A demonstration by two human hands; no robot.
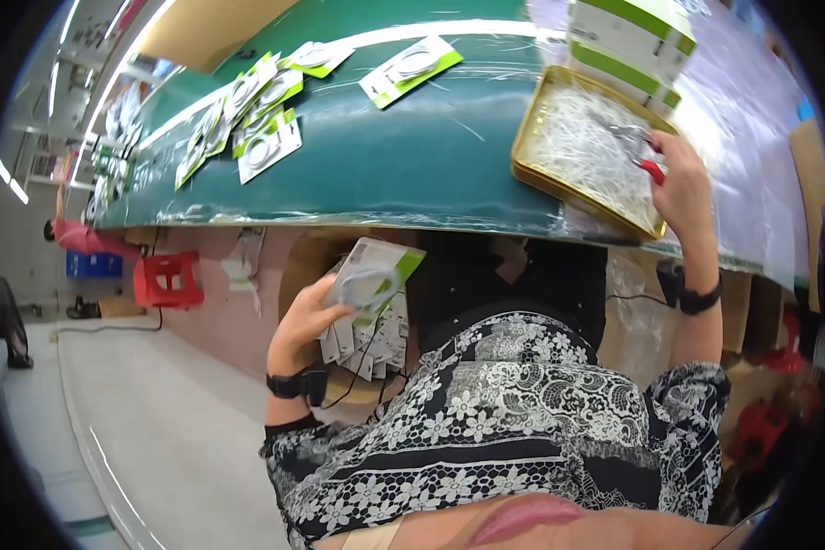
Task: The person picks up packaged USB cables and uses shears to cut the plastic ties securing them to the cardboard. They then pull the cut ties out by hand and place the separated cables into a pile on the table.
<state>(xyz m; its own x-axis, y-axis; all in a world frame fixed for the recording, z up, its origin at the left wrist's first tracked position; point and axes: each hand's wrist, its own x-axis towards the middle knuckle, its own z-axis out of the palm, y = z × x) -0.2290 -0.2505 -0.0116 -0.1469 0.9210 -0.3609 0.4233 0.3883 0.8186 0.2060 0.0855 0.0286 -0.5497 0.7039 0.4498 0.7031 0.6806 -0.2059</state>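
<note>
My left hand [304, 316] is closed on one edge of a flat clear package [376, 266] with a coiled pale cable inside and a green border. It is held in front of the table's near edge, above an open carton. On the right, my right hand [686, 183] is wrapped around red-handled pliers [652, 171]. Their metal jaws are over a shallow yellow tray [523, 151], which holds a tangle of thin white strips [573, 137]. Whether the jaws touch the strips, I cannot tell.
Several similar cable packs [270, 147] lie in a loose pile on the green table [412, 165], and a single pack [411, 70] lies apart. Green-and-white boxes [628, 41] stand behind the tray. Below, the carton [304, 261] contains more packs. A red stool [168, 280] and another person [78, 236] are at the left.
</note>
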